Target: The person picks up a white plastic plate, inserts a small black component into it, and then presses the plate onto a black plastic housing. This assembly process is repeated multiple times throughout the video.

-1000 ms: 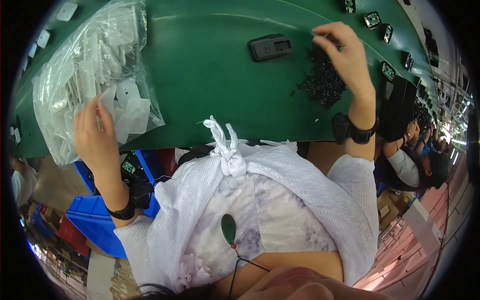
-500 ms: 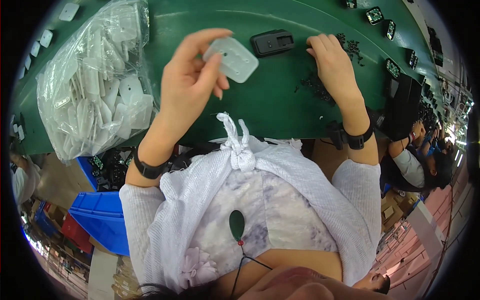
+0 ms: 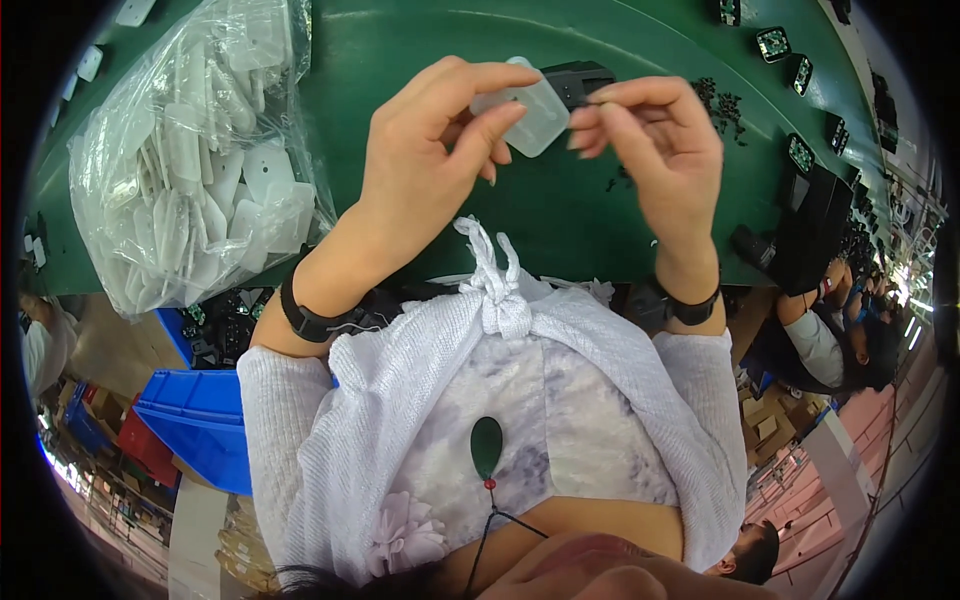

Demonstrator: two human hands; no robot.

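My left hand grips a translucent white plastic cover with rounded corners, thumb and index finger on its left edge. Just right of it, my right hand has thumb and fingers pinched together close to the cover's edge. Whatever lies between those fingertips is too small to make out. Behind the cover and the right fingers, a black plastic housing rests on the green table, partly hidden. Small black parts lie scattered beyond my right hand, and a few more show below its fingers.
A clear bag full of white covers takes up the table's left side. Black housings with green circuit boards stand along the right. Blue bins are below the table edge at left. A co-worker sits at far right.
My right hand has come away from the small black parts and moved left to the cover, fingers now pinched. The left hand has carried the cover rightward, partly over the black housing.
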